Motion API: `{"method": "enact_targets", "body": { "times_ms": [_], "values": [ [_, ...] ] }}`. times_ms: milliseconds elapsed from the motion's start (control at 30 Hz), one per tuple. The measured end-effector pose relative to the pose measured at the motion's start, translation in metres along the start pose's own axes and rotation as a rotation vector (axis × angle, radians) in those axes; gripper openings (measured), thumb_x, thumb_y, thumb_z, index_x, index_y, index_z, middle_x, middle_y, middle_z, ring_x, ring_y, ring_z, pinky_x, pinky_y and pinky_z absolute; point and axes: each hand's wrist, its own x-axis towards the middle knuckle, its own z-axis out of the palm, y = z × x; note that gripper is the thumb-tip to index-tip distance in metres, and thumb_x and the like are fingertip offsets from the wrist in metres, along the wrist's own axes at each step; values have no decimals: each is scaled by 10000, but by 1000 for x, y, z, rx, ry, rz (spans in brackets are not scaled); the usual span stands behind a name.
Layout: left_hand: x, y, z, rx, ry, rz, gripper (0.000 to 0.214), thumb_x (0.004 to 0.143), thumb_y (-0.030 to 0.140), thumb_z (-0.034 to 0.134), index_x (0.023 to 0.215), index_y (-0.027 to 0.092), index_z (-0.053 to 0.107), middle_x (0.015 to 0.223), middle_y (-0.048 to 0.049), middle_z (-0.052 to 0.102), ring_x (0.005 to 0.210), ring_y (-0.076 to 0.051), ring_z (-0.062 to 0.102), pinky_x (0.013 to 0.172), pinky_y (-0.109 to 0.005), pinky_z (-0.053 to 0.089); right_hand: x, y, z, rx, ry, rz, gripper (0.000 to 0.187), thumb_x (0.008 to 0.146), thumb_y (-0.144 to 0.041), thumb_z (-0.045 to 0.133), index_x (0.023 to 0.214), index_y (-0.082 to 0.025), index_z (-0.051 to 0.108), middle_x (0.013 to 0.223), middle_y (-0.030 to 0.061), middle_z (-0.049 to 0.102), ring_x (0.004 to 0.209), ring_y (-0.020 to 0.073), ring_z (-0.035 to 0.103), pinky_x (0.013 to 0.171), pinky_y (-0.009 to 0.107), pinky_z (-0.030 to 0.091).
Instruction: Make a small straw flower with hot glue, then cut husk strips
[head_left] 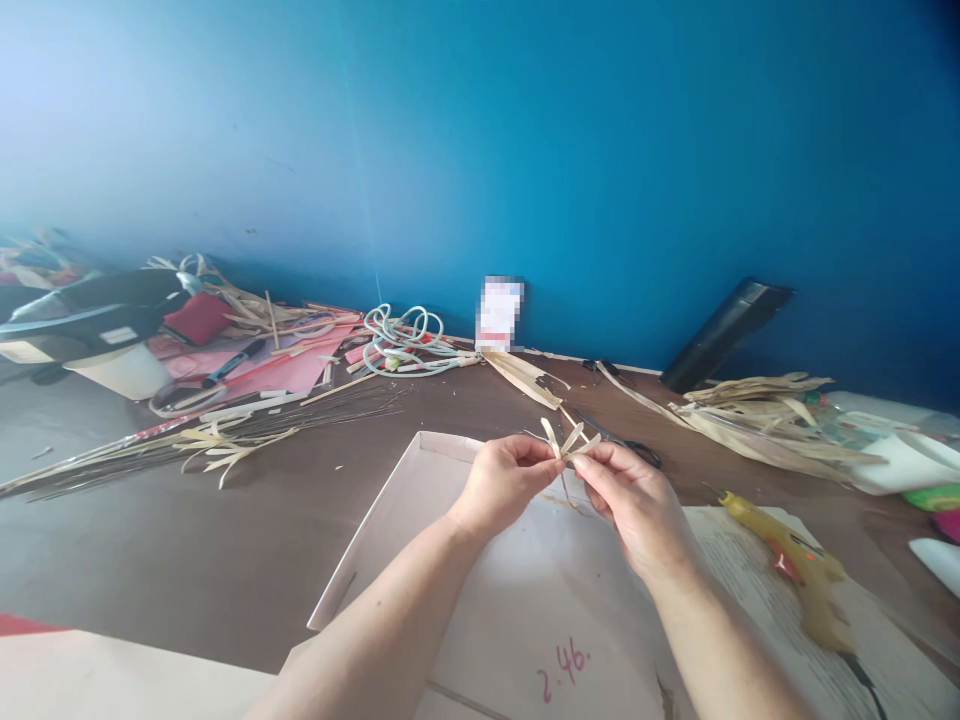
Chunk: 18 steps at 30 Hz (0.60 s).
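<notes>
My left hand [510, 475] and my right hand [630, 495] meet over a white cardboard tray [375, 520]. Between their closed fingertips is a small flower of pale dried-husk strips [571, 438], its narrow petals fanning upward. A thin strand hangs below the pinch; the fingers hide the flower's base. Beyond the hands lie a dried husk piece [525, 378] and a thin stick partly behind the flower. Dark-handled scissors, or a similar loop, show only partly behind my right hand. A similar husk flower [217, 448] lies on the table at the left.
A yellow hot glue gun [799, 570] rests on a printed sheet [720, 535] at the right. Dried husks [757, 425] and a black tube [724, 335] are farther back. A coiled pale cable [401, 340], pink paper [300, 365] and sticks crowd the left, before a blue wall.
</notes>
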Motion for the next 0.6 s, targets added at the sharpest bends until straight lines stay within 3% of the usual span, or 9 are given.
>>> {"method": "enact_targets", "body": {
  "times_ms": [600],
  "values": [
    [1,0,3,-50,31,-20,263,633,380,745,734,147,678,694,-8,643,622,-97,493,568,-220,362,-2,1,5,32,24,-6,254,799,-385,669,658,-194,579,592,-48,465,498,77,321,449,228,226]
  ]
}}
